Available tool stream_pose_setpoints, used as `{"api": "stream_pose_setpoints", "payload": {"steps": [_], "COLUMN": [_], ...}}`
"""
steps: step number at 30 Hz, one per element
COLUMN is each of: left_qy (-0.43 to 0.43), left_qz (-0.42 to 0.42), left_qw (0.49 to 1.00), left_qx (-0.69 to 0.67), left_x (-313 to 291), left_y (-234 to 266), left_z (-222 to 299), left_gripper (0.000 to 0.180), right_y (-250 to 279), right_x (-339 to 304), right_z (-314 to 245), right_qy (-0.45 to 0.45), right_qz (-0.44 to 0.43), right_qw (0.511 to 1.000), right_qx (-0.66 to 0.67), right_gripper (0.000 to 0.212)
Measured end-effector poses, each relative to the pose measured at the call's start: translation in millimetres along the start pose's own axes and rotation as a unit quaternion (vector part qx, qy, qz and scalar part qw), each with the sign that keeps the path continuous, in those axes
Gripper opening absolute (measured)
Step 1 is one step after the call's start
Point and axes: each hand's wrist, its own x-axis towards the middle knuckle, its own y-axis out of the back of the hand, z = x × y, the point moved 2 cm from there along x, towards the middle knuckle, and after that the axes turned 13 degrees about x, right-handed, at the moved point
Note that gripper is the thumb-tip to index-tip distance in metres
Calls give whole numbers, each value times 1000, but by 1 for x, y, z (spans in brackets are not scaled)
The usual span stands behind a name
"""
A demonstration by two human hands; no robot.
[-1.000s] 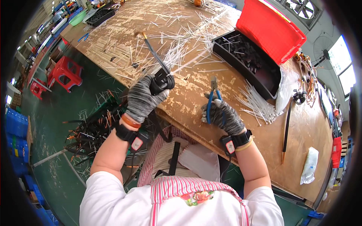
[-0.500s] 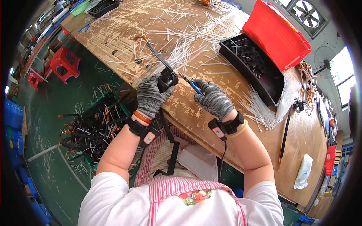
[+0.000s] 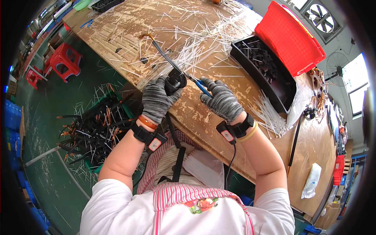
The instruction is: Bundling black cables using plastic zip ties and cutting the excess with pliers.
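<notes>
My left hand, in a grey knit glove, grips the black connector end of a dark cable that runs away across the wooden table to a copper-coloured tip. My right hand, also gloved, holds blue-handled cutters with their jaws at the connector. Both hands are close together over the table's near edge.
White cut cable ties litter the table. A black tray of black parts and a red crate stand at the right. A heap of black cables lies on the green floor at the left, near red stools.
My right hand has moved left with the cutters from the table's edge to the connector in my left hand. The left hand and cable shifted slightly toward me.
</notes>
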Motion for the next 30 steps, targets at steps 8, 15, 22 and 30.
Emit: {"api": "stream_pose_setpoints", "payload": {"steps": [8,15,22,30], "left_qy": [25,15,69,-47], "left_qz": [9,23,-36,105], "left_qw": [999,999,990,992], "left_qx": [-19,20,-118,60], "left_x": [-5,-6,-6,10], "left_y": [-3,-4,4,92], "left_z": [-7,-4,-5,104], "left_gripper": [47,46,42,52], "right_y": [7,0,-27,-34], "right_x": [30,38,23,-68], "right_z": [-16,16,1,-98], "right_qy": [-7,-53,173,176], "right_qz": [-54,-36,55,83], "right_qw": [998,992,981,764], "right_qx": [11,-109,-69,-615], "right_gripper": [36,43,19,61]}}
